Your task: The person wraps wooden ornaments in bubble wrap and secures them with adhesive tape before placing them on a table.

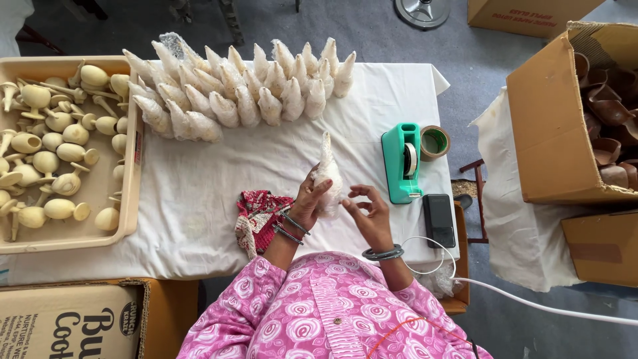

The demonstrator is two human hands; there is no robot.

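Observation:
My left hand (307,203) grips a wrapped, cone-shaped item in white foam sheet (326,169), holding it upright over the white-covered table (199,199). Just right of the item, my right hand (367,211) has its fingers apart and its fingertips at the lower wrap. Whether they touch it I cannot tell. A row of several similar white-wrapped items (239,90) lies at the far side of the table. A green tape dispenser (403,161) stands to the right of my hands.
A beige tray (130,166) at left holds several cream goblet-shaped pieces. A red patterned cloth (260,216) lies by my left wrist. A brown tape roll (435,141), a black phone (439,220) with white cable, and cardboard boxes (551,126) with brown clay items are at right.

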